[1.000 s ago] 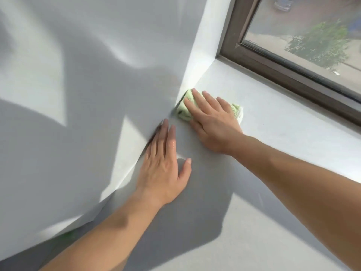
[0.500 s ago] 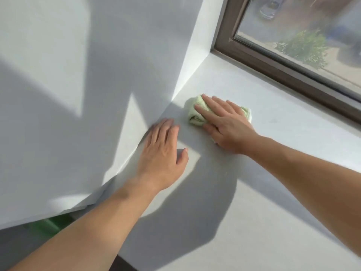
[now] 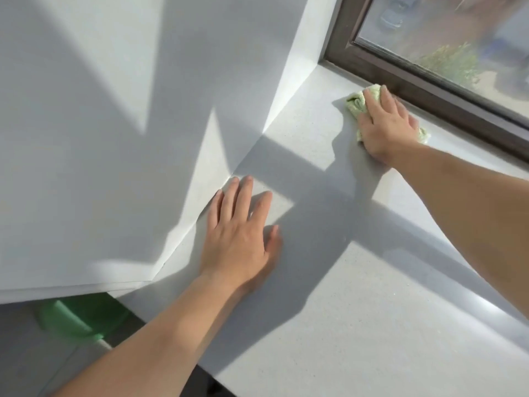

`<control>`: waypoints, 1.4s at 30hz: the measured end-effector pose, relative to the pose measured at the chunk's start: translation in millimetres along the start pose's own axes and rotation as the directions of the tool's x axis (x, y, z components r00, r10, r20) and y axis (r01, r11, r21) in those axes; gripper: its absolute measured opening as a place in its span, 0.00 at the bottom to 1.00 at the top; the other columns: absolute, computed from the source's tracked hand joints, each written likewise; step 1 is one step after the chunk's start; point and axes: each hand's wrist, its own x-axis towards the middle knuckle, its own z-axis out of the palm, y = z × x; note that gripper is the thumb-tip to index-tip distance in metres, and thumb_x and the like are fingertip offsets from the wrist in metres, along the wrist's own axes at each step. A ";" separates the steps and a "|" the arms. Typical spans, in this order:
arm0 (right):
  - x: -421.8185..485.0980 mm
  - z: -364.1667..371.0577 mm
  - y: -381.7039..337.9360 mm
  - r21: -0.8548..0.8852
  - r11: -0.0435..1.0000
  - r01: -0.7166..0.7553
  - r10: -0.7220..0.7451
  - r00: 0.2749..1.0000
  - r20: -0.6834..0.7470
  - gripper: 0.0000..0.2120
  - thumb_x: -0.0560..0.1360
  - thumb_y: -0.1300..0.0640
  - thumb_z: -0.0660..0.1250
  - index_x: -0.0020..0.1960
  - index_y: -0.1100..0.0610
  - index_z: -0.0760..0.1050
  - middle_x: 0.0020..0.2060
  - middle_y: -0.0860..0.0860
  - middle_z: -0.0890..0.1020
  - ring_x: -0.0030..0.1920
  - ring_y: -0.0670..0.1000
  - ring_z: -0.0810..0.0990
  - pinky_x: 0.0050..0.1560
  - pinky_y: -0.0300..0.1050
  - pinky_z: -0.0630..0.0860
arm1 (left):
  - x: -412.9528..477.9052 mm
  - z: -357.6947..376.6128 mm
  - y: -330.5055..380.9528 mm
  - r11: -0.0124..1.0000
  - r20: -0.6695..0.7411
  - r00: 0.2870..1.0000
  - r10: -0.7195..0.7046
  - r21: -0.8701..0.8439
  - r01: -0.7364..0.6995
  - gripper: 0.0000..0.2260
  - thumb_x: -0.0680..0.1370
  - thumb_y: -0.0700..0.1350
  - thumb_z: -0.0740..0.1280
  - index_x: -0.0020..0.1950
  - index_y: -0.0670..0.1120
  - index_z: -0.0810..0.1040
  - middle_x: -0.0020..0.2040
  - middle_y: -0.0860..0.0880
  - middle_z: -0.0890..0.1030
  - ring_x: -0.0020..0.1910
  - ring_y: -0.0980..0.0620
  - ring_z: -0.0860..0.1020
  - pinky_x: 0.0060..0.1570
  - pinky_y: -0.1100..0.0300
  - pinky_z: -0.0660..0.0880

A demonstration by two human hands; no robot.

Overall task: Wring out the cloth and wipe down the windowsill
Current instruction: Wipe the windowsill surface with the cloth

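Head view showed the right hand [image 3: 386,127] pressing the green cloth [image 3: 357,103] flat-fingered against the windowsill [image 3: 372,310] beside the window frame [image 3: 429,90], the left hand [image 3: 240,233] resting open. Wringing seemed done; much of the sill was likely left to wipe.

no legible text or labels

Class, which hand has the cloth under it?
The right hand, pressing the green cloth by the window frame; the left hand lies flat on bare windowsill.
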 end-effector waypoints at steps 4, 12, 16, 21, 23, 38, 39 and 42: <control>-58.2 22.7 -42.9 0.029 0.990 0.138 -0.138 0.990 0.012 0.26 0.83 0.43 0.44 0.81 0.42 0.49 0.82 0.47 0.45 0.81 0.54 0.45 0.78 0.56 0.44 | -3.8 1.7 4.9 1.000 0.010 1.000 -0.021 -0.011 0.021 0.24 0.77 0.54 0.56 0.71 0.47 0.68 0.78 0.42 0.62 0.78 0.41 0.55 0.76 0.42 0.52; -89.4 23.1 -52.0 0.010 0.927 0.376 -0.375 0.922 0.097 0.24 0.84 0.43 0.46 0.80 0.39 0.50 0.82 0.45 0.46 0.81 0.52 0.46 0.78 0.53 0.43 | -37.5 -8.7 1.3 0.988 -0.050 0.997 -0.062 -0.142 0.054 0.21 0.75 0.49 0.60 0.66 0.42 0.70 0.74 0.39 0.67 0.77 0.41 0.59 0.76 0.43 0.53; -91.9 40.1 -103.6 0.023 0.960 0.279 -0.280 0.959 0.043 0.26 0.83 0.43 0.46 0.80 0.41 0.49 0.82 0.47 0.46 0.81 0.54 0.46 0.78 0.56 0.44 | -75.5 -7.8 -3.6 0.980 -0.063 0.980 -0.189 -0.079 0.184 0.20 0.76 0.50 0.58 0.66 0.45 0.71 0.75 0.40 0.66 0.77 0.41 0.59 0.76 0.42 0.53; -150.0 48.1 -92.3 0.021 0.657 0.754 -0.748 0.647 0.149 0.27 0.81 0.42 0.46 0.80 0.42 0.56 0.81 0.48 0.55 0.79 0.57 0.56 0.76 0.59 0.52 | -93.8 -7.7 16.0 0.929 -0.058 0.928 -0.368 -0.062 0.365 0.24 0.75 0.51 0.56 0.71 0.49 0.67 0.79 0.43 0.61 0.79 0.44 0.55 0.77 0.41 0.47; -113.7 42.1 -90.9 0.001 0.747 0.665 -0.659 0.740 0.135 0.26 0.82 0.42 0.46 0.80 0.40 0.54 0.81 0.46 0.52 0.80 0.55 0.53 0.78 0.56 0.48 | -100.1 -8.1 23.5 0.904 -0.030 0.905 -0.425 -0.063 0.423 0.24 0.77 0.53 0.52 0.74 0.52 0.62 0.81 0.45 0.55 0.80 0.47 0.48 0.77 0.43 0.42; -155.7 36.7 -41.6 0.009 0.753 0.658 -0.655 0.749 0.099 0.28 0.81 0.42 0.46 0.80 0.42 0.53 0.82 0.48 0.50 0.80 0.56 0.50 0.77 0.56 0.48 | -108.1 -1.5 35.7 0.863 -0.108 0.856 -0.506 -0.060 0.502 0.21 0.77 0.53 0.55 0.70 0.52 0.64 0.80 0.46 0.56 0.80 0.48 0.48 0.77 0.42 0.42; -180.3 37.9 -31.7 0.011 0.677 0.736 -0.733 0.672 0.105 0.27 0.82 0.43 0.47 0.80 0.43 0.55 0.81 0.50 0.53 0.80 0.57 0.53 0.77 0.58 0.50 | -109.4 -1.6 35.2 0.867 -0.125 0.858 -0.498 -0.077 0.492 0.21 0.77 0.53 0.54 0.70 0.51 0.65 0.80 0.46 0.57 0.80 0.48 0.48 0.77 0.43 0.41; -217.0 36.6 3.6 0.020 0.428 0.903 -0.895 0.421 0.147 0.24 0.84 0.46 0.48 0.79 0.47 0.61 0.80 0.52 0.58 0.79 0.57 0.57 0.76 0.57 0.55 | -115.7 1.9 38.0 0.849 -0.259 0.813 -0.522 -0.247 0.467 0.21 0.78 0.50 0.55 0.68 0.45 0.71 0.76 0.43 0.66 0.79 0.46 0.56 0.78 0.47 0.43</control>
